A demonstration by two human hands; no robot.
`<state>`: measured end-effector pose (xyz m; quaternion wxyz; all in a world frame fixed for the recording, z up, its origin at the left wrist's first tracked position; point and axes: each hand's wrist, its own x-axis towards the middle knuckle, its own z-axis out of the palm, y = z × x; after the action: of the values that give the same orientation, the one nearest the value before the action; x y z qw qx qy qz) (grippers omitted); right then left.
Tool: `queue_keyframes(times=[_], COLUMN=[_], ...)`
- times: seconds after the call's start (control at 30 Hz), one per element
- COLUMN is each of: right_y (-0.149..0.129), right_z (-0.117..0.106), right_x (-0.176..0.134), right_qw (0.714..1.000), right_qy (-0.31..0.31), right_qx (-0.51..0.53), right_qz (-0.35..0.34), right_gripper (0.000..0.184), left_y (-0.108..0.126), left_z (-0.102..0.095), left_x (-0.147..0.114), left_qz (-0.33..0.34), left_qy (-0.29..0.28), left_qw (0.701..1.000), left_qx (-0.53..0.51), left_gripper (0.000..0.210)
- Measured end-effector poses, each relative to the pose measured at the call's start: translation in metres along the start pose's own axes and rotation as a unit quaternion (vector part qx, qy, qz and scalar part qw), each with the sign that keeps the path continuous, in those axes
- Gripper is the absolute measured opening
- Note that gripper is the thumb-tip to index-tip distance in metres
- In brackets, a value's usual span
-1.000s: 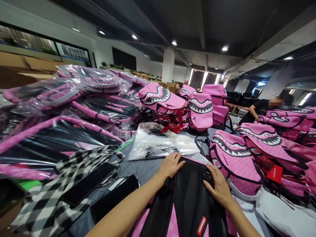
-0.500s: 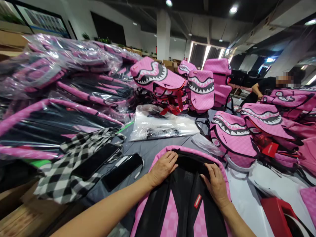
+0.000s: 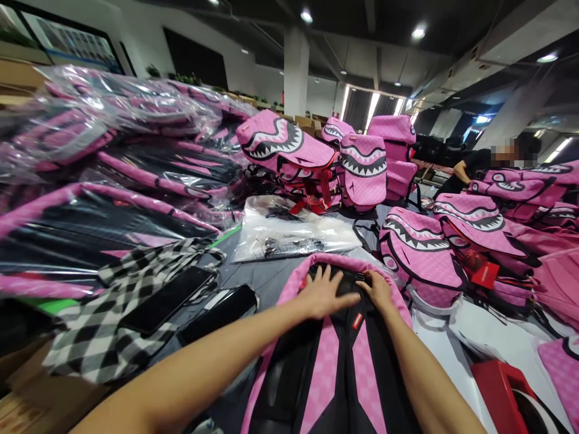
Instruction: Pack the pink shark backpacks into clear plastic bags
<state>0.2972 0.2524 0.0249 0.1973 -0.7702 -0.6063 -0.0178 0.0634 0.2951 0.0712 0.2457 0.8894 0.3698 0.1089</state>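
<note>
A pink and black backpack [image 3: 323, 367] lies in front of me, its black back panel and straps facing up. My left hand [image 3: 323, 292] rests on the upper part of the panel, palm down with fingers spread. At the upper right rim, my right hand [image 3: 379, 290] is closed, with its fingertips pinching at a small black zipper pull [image 3: 360, 278]. The pink rim of the bag curves around above both hands. A red label [image 3: 357, 320] shows on one strap.
Plastic-wrapped backpacks [image 3: 149, 211] are piled at left. A checked cloth [image 3: 90, 325] bears a dark phone [image 3: 167, 301]; another dark device [image 3: 221, 313] lies beside it. Clear plastic bags [image 3: 294, 232] lie ahead. Pink shark-mouth backpacks [image 3: 420, 253] stand right, near a red tape dispenser [image 3: 502, 392] and a person [image 3: 479, 163].
My left hand has left the rim and now lies spread on the panel. My right hand has moved up to the rim. The dark opening at the bag's top no longer shows.
</note>
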Motion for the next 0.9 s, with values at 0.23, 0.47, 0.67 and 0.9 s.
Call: queue_keyframes(times=[0.23, 0.47, 0.67, 0.9], right_y=[-0.027, -0.003, 0.004, -0.004], right_z=[-0.006, -0.068, -0.039, -0.030], right_x=[0.009, 0.017, 0.082, 0.114], right_qw=[0.996, 0.986, 0.966, 0.951], right_qy=[-0.010, -0.067, -0.164, -0.195], right_qx=[-0.085, -0.154, -0.195, -0.239], right_qz=[0.024, 0.010, 0.031, -0.020], right_gripper=[0.030, 0.044, 0.048, 0.033], left_y=[-0.003, -0.006, -0.025, -0.035], left_z=[0.036, 0.025, 0.015, 0.028], left_x=[-0.023, -0.017, -0.008, 0.006], left_qz=[-0.017, -0.033, -0.054, -0.055], left_qy=[-0.006, -0.018, -0.012, 0.023], left_qw=[1.000, 0.999, 0.996, 0.994], left_qx=[0.015, 0.031, 0.076, 0.093], left_gripper=[0.097, 0.106, 0.108, 0.108])
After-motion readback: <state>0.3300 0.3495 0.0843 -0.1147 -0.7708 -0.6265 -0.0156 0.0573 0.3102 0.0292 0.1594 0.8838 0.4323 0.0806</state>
